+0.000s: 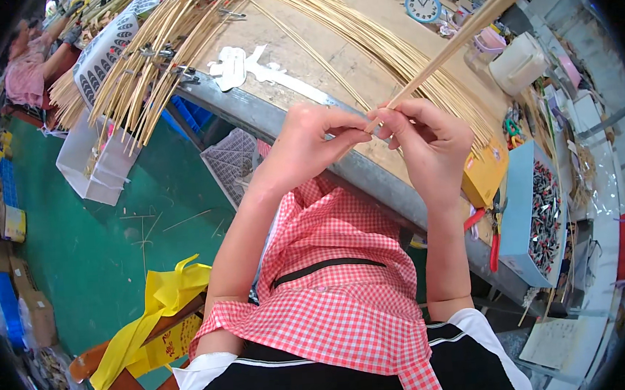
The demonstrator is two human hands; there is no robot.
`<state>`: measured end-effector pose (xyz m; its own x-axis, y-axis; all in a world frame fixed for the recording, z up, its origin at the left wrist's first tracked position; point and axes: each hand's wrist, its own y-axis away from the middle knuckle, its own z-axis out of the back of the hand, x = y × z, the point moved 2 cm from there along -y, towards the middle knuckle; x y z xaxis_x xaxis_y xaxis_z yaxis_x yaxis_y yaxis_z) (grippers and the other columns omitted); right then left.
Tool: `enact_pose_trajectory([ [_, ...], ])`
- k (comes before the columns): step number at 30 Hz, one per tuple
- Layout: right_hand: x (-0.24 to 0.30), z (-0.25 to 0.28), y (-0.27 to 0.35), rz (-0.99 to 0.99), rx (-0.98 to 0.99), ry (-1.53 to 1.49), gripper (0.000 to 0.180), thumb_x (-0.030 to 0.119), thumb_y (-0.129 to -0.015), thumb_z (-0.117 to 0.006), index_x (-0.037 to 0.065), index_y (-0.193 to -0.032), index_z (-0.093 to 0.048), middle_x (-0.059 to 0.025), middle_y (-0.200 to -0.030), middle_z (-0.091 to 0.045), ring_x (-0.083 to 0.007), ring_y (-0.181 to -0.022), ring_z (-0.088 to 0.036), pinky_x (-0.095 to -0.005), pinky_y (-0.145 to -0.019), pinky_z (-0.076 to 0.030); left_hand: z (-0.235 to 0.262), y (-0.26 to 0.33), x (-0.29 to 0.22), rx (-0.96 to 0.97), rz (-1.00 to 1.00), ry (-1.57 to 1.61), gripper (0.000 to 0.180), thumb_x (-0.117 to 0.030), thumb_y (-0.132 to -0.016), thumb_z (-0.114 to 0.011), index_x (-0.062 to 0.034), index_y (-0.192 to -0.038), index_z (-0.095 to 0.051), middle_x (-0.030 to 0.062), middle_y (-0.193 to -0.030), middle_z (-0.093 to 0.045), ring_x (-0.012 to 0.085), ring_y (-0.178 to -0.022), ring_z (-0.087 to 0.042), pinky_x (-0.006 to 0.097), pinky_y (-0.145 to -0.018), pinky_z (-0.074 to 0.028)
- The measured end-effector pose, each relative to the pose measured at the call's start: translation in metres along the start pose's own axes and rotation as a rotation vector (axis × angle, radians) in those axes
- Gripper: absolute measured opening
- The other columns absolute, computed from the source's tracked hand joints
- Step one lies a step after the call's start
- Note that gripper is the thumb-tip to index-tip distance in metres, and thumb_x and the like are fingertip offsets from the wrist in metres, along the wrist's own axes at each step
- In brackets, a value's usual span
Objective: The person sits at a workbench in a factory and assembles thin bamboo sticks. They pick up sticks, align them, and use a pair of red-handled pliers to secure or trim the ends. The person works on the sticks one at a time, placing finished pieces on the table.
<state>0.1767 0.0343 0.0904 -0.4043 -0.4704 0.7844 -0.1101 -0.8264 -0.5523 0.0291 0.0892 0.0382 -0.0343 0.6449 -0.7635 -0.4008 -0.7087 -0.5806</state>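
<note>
A slim bundle of pale bamboo strips [477,35] slants from my fingers up toward the far right. My right hand [433,134] pinches the strips close to their near end. Thumb and fingertips of my left hand [314,138] are pressed together at the very tip of that same end, touching the right fingertips. What exactly lies between the left fingertips is mostly hidden. Beyond my hands, many long loose bamboo strips [389,41] are spread across the wooden worktable [265,35].
Clipped bamboo bundles [165,57] overhang the table's left end. A white paper piece [230,68] lies near its edge. At right are red-handled pliers [495,247], a yellow box [486,172] and a light-blue box [517,202] of small clips. Another person [28,66] sits far left.
</note>
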Motion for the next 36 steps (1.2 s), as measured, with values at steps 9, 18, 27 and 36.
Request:
enact_pose_trajectory([
  [9,-0.008,0.001,-0.002,0.043,-0.031,0.084,0.007,0.003,-0.079,-0.069,-0.002,-0.083,-0.069,-0.0083,-0.069,-0.067,-0.0080,-0.056,-0.059,-0.0212,-0.050,-0.045,0.001,-0.003,-0.003,0.057,0.047,-0.074,0.010,0.000,-0.078,-0.066,0.0019,-0.088,-0.068,0.0107,-0.080,-0.069,0.0162,-0.076,-0.068,0.027,-0.068,-0.053],
  [18,-0.024,-0.027,0.002,-0.157,-0.220,-0.325,0.012,0.006,-0.084,-0.065,-0.004,-0.081,-0.069,-0.0058,-0.077,-0.069,-0.0033,-0.061,-0.056,-0.0189,-0.050,-0.043,-0.012,0.008,-0.024,-0.256,-0.192,-0.399,0.020,0.002,-0.082,-0.061,0.0009,-0.102,-0.060,0.0140,-0.080,-0.062,0.0262,-0.067,-0.063,0.033,-0.059,-0.048],
  [27,-0.024,0.035,0.015,-0.122,-0.091,0.257,0.020,0.009,-0.083,-0.065,0.004,-0.102,-0.066,-0.0070,-0.090,-0.068,-0.0131,-0.074,-0.061,-0.0256,-0.064,-0.049,0.015,0.032,-0.003,-0.254,-0.007,-0.273,0.008,0.001,-0.082,-0.060,0.0022,-0.087,-0.066,0.0135,-0.070,-0.061,0.0203,-0.056,-0.056,0.029,-0.050,-0.040],
  [36,-0.102,0.353,0.082,-0.421,0.028,1.362,0.026,0.018,-0.087,-0.055,-0.006,-0.095,-0.064,-0.0262,-0.090,-0.063,-0.0405,-0.087,-0.060,-0.0464,-0.076,-0.044,0.060,0.075,0.024,-0.427,0.282,-0.019,0.013,-0.006,-0.088,-0.059,0.0030,-0.087,-0.068,0.0027,-0.065,-0.057,0.0067,-0.057,-0.048,0.023,-0.050,-0.035],
])
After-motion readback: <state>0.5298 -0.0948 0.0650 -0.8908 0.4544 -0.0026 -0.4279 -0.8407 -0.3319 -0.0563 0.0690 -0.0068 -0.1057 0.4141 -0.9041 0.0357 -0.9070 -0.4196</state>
